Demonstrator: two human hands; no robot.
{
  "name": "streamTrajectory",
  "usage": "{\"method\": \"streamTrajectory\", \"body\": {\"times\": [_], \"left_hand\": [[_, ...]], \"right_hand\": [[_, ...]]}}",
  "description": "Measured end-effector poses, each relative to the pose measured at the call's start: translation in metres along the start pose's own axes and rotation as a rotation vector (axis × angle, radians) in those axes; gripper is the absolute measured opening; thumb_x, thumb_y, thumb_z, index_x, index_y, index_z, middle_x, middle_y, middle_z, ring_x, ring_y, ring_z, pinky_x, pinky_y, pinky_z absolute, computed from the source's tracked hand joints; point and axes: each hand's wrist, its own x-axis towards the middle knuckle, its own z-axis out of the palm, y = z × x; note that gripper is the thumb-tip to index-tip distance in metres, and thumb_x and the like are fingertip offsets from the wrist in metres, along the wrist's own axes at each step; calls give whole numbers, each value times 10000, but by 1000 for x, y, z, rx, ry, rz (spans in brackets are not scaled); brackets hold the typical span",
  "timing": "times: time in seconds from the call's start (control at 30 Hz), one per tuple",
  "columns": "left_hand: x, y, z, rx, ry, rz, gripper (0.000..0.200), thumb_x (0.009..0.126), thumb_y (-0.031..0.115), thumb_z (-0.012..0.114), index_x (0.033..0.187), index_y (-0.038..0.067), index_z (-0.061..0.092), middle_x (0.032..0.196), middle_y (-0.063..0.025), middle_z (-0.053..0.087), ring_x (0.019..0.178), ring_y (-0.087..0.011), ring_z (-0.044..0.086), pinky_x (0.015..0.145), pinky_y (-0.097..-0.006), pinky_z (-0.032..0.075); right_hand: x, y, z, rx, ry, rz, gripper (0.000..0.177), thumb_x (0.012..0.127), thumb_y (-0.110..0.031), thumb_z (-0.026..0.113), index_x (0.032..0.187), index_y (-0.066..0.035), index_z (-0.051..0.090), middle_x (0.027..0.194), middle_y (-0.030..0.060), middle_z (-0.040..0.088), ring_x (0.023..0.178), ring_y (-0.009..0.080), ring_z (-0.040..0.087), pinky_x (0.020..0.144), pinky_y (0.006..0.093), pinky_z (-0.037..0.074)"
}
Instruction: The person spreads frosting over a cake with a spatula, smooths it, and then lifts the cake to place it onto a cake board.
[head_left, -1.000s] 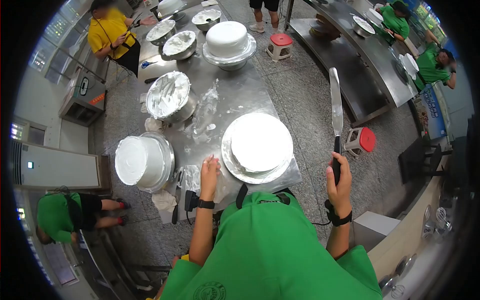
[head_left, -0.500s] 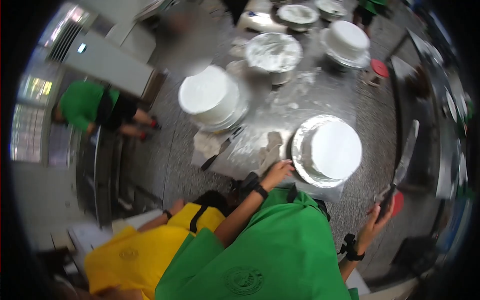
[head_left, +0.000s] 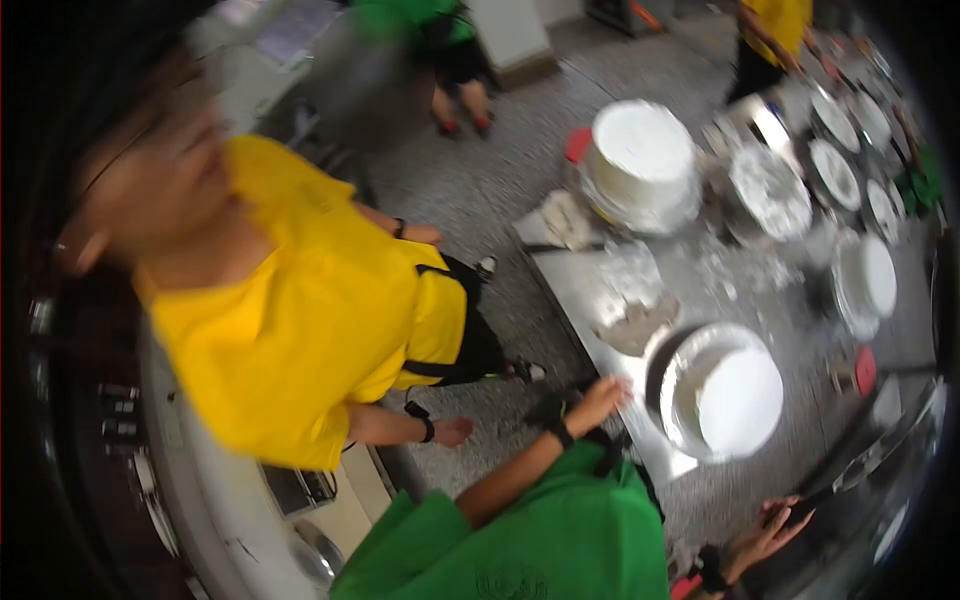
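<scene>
The right hand (head_left: 766,537) grips the spatula (head_left: 868,462) out wide, the left hand (head_left: 603,400) sits empty beside the cake (head_left: 740,402), and one careless turn could dent it!

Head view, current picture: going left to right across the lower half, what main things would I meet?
A co-worker in a yellow shirt → the camera wearer's bare left hand → the round, smooth white cake → the long, black-handled metal spatula.
</scene>
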Motion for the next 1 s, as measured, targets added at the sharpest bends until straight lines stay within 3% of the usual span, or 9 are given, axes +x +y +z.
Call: {"method": "streamTrajectory", "body": {"times": [0.1, 0.13, 0.17, 0.23, 0.3, 0.5, 0.67, 0.9, 1.0], "left_hand": [[-54, -30, -14, -20, 97, -2, 318, 1012, 299, 473, 1221, 74, 553, 1040, -54, 658, 801, -94, 606, 669, -227, 483], [-71, -45, -21, 0, 130, -16, 345, 1016, 323, 460, 1243, 79, 546, 1047, -58, 659, 819, -97, 608, 687, -227, 485], [-85, -65, -29, 7, 152, -21, 373, 1018, 348, 451, 1270, 87, 536, 1057, -57, 661, 835, -100, 610, 712, -230, 487], [-122, -70, -26, 17, 264, -91, 383, 1015, 342, 451, 1285, 81, 524, 1080, -55, 660, 859, -110, 613, 748, -250, 496], [-148, -81, -22, -5, 369, -145, 357, 1010, 297, 456, 1277, 74, 533, 1093, -68, 659, 884, -119, 620, 765, -262, 501], [-171, -95, 11, -61, 339, -179, 339, 990, 258, 481, 1264, 70, 551, 1090, -79, 663, 919, -138, 634, 787, -269, 509], [-129, -58, 28, 54, 220, -85, 337, 989, 322, 472, 1215, 94, 573, 1009, -44, 667, 821, -103, 611, 726, -257, 501], [-52, -18, 46, 259, 83, -57, 336, 995, 326, 458, 1190, 83, 582, 977, -38, 663, 778, -112, 601, 661, -260, 474], [-21, -21, 47, 371, 41, -70, 332, 979, 305, 474, 1199, 82, 587, 996, -25, 669, 789, -120, 605, 654, -266, 468]], "right_hand": [[28, 13, -4, -45, -275, 315, 363, 985, -193, 567, 1309, -41, 507, 905, -22, 551, 679, 42, 461, 574, 181, 351], [24, 0, 15, -108, -314, 296, 189, 955, -209, 593, 1018, -64, 490, 724, -1, 449, 567, 67, 378, 508, 203, 292], [18, -14, 32, -181, -347, 273, 282, 925, -224, 619, 727, -86, 473, 542, 21, 347, 456, 91, 294, 442, 226, 232], [11, 9, 25, -148, -397, 325, 330, 949, -277, 614, 766, -8, 556, 587, 74, 474, 502, 121, 393, 472, 269, 317], [0, 43, 22, -46, -420, 346, 271, 996, -252, 550, 1194, -68, 545, 779, -83, 486, 584, -26, 368, 476, 144, 237], [-29, 24, -22, -194, -665, 119, 191, 981, -189, 560, 1109, -49, 539, 734, -73, 430, 576, 7, 370, 485, 185, 249], [-33, 19, -54, -394, -724, -226, 207, 903, -117, 655, 1029, 36, 598, 790, 91, 572, 696, 146, 515, 610, 304, 415], [-37, 9, -88, -550, -604, -213, 200, 862, -111, 689, 977, 43, 634, 697, 126, 608, 577, 196, 556, 566, 318, 437], [-42, 9, -100, -558, -478, -52, 201, 865, -114, 683, 980, 44, 634, 706, 138, 623, 581, 213, 570, 569, 330, 439]]}}
